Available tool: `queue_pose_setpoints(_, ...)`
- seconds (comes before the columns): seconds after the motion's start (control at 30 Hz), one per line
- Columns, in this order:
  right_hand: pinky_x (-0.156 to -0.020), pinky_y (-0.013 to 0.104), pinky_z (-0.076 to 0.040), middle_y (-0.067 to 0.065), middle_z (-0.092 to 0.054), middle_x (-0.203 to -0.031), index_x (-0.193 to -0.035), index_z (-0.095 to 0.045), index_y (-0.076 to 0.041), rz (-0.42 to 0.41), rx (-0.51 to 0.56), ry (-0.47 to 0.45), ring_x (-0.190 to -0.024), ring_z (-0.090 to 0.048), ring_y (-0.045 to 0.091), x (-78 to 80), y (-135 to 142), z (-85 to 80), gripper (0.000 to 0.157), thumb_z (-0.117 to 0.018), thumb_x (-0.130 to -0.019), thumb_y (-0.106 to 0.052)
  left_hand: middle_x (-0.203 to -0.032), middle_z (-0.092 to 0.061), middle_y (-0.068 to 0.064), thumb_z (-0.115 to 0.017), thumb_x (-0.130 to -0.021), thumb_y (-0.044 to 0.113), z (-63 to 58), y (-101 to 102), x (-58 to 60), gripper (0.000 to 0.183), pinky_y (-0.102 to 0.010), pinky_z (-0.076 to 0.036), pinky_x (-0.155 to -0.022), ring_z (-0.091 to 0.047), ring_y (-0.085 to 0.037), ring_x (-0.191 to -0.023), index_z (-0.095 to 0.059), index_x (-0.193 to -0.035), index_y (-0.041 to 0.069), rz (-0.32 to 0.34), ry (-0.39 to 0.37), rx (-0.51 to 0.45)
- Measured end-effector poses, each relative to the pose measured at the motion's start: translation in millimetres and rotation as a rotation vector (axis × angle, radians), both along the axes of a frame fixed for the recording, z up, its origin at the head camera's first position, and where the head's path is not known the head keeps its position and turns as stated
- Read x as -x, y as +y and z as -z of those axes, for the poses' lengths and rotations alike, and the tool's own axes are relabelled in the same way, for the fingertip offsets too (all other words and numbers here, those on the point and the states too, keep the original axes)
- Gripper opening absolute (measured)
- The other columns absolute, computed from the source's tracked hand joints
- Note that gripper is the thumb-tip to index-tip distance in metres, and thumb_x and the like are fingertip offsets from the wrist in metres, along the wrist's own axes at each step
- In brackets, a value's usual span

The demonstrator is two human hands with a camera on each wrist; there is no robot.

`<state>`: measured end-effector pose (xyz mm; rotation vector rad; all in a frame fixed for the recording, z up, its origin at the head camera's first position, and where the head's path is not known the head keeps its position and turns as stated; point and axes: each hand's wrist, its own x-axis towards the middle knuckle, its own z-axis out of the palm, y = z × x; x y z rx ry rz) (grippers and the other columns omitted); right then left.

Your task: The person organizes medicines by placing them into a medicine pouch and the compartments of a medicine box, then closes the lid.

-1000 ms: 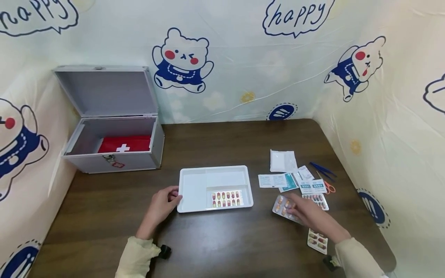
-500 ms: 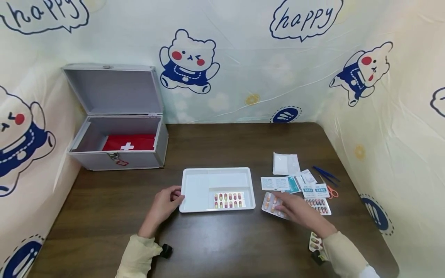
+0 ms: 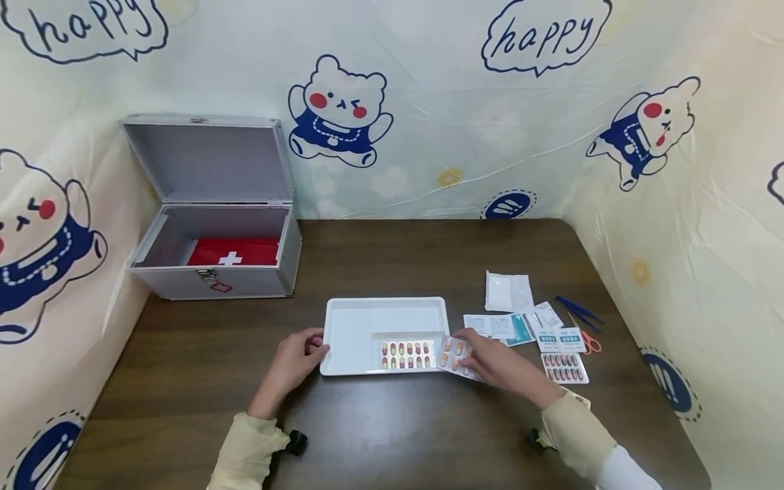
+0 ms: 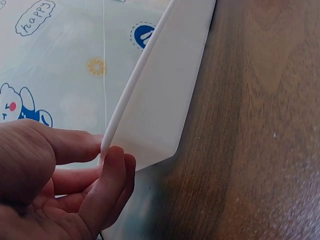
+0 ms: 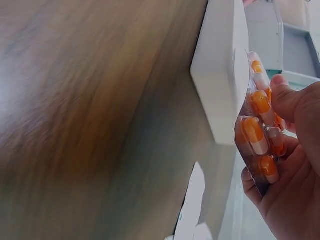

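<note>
My left hand (image 3: 295, 364) pinches the left rim of a white tray (image 3: 349, 340); in the left wrist view the thumb and fingers close on the tray's corner (image 4: 155, 110). A blister pack of red-and-yellow capsules (image 3: 407, 354) lies in the tray's front right part. My right hand (image 3: 499, 364) holds a second blister pack (image 3: 454, 355) over the tray's right edge. Its orange-and-white capsules (image 5: 256, 135) show in the right wrist view, with the thumb on one face and fingers behind.
At right lie a white packet (image 3: 509, 292), several small printed packets (image 3: 560, 339), blue tweezers (image 3: 579, 309), orange-handled scissors (image 3: 591, 343) and another capsule blister pack (image 3: 565, 368). One more pack is mostly hidden under the right forearm. An open silver case (image 3: 214, 282) holding a red pouch (image 3: 245, 250) stands back left.
My right hand has carried the blister pack leftward from beside the packets to the tray's right edge. The left hand keeps its hold on the tray. The head view has shifted slightly.
</note>
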<state>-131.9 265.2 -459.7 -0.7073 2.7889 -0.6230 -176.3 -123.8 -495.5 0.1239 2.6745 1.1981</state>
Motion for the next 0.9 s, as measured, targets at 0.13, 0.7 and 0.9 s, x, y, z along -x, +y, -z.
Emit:
queue_pose_setpoints(0.13,-0.074,0.030,-0.050,0.002,-0.065,-0.104,-0.135,-0.047,-0.009,0.002,-0.006,-0.020,-0.080,-0.054,0.007,4.9,-12.4,0.3,0.040,-0.058,-0.101,-0.027,-0.094,-0.068,-0.011,-0.069,-0.091,0.006,0.3,-0.5,-0.7,0.034,-0.027,-0.050,-0.072,-0.061,-0.018,-0.082,-0.064,-0.121,-0.008,0.002,0.009,-0.001)
queue_pose_setpoints(0.7,-0.081,0.027,-0.053,0.001,-0.060,-0.114,-0.135,-0.051,-0.014,-0.102,0.024,0.047,-0.087,-0.054,0.008,30.5,-63.4,6.7,0.041,-0.063,-0.098,-0.025,-0.096,-0.068,-0.011,-0.069,-0.091,0.007,0.9,0.4,-1.8,0.035,-0.031,-0.052,-0.076,-0.062,-0.018,-0.085,-0.064,-0.122,-0.007,-0.014,0.005,-0.004)
queue_pose_setpoints(0.9,-0.072,0.022,-0.049,0.001,-0.055,-0.106,-0.135,-0.054,-0.014,-0.112,0.009,0.089,-0.080,-0.050,0.008,37.3,-75.3,15.3,0.039,-0.062,-0.099,-0.024,-0.095,-0.068,-0.012,-0.068,-0.091,0.006,-0.3,0.7,-1.4,0.034,-0.030,-0.052,-0.075,-0.061,-0.018,-0.084,-0.064,-0.121,-0.008,-0.008,0.005,-0.009)
